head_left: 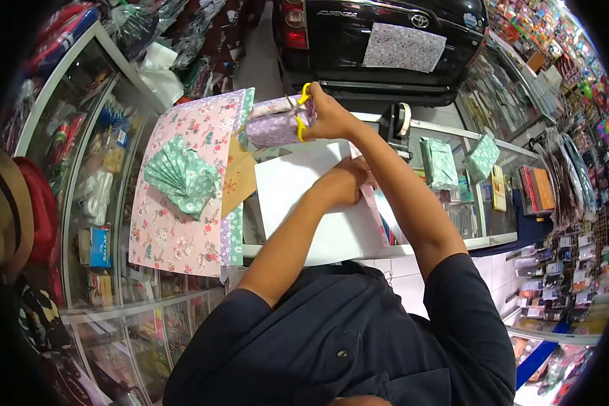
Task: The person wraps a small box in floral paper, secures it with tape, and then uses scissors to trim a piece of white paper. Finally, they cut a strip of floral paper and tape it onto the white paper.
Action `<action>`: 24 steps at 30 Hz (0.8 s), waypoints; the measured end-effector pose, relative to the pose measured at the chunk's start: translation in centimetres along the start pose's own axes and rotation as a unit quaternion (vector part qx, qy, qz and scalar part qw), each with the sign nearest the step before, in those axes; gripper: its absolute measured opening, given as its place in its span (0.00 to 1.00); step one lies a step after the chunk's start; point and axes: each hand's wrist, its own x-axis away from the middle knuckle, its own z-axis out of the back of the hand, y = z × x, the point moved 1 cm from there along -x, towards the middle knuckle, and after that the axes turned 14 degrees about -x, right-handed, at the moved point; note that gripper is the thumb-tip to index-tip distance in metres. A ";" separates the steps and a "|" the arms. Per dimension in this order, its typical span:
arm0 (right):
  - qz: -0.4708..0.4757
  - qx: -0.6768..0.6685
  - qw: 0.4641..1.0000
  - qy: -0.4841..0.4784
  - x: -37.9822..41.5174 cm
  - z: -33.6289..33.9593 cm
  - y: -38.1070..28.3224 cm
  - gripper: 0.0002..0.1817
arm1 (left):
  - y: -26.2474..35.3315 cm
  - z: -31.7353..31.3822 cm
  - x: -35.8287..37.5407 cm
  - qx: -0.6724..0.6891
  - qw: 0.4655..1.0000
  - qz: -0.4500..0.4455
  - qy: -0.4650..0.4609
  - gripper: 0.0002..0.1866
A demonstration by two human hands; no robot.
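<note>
My right hand is closed around the yellow handles of a pair of scissors, whose blades are apart. The scissors are over a purple floral wrapped package at the far side of the counter. My left hand is bent over a large sheet of wrapping paper, white side up. Its fingers close at the right edge, where a pink floral strip shows; the fingertips are partly hidden. To the left, a green floral package with a pleated fan lies on pink floral sheets.
A tape dispenser stands at the counter's back. Two green floral packages lie to the right on the glass counter. Brown paper sticks out beside the pink sheets. Behind the counter is a black car.
</note>
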 end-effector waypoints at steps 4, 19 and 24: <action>-0.003 0.005 0.999 -0.044 -0.1 0.0 1.6 0.45 | -0.1 -0.2 0.2 0.025 0.999 -0.009 0.035 0.23; 0.024 0.061 0.984 0.167 13.2 6.8 -12.1 0.35 | -0.5 0.6 -0.5 0.217 0.964 -0.025 0.151 0.23; -0.097 -0.105 0.938 0.315 23.3 4.1 -12.1 0.33 | 0.0 1.8 -0.9 0.154 0.962 -0.103 0.199 0.23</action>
